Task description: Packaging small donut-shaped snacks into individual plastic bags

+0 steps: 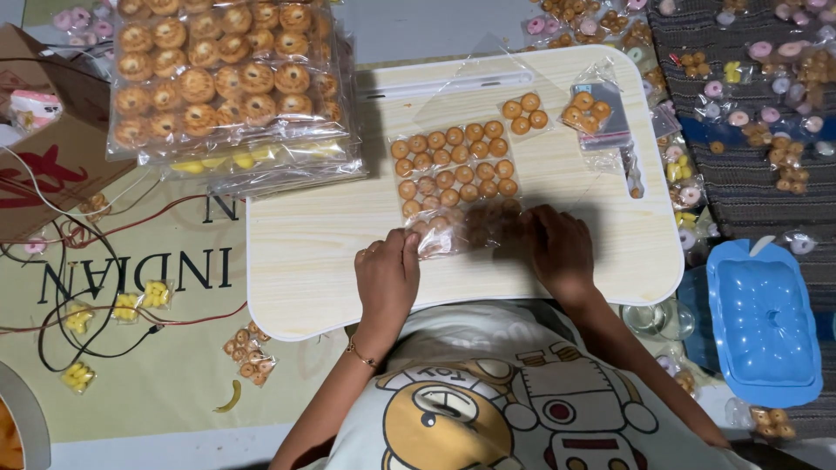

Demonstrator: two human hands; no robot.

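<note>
A clear plastic sheet of small round golden cookies (453, 174) lies on a pale wooden lap table (305, 252). My left hand (387, 274) pinches the sheet's near left corner. My right hand (562, 252) presses on its near right edge, in shadow. Two small clear packets of cookies (525, 113) (588, 109) lie farther back on the table.
A tall stack of packed cookie sheets (226, 78) stands at the back left. A blue plastic lid (764, 318) lies at the right. Several small cookie packets are scattered on the mat (248, 357) and the striped cloth (766, 113). A cardboard box (43, 148) and cables sit at left.
</note>
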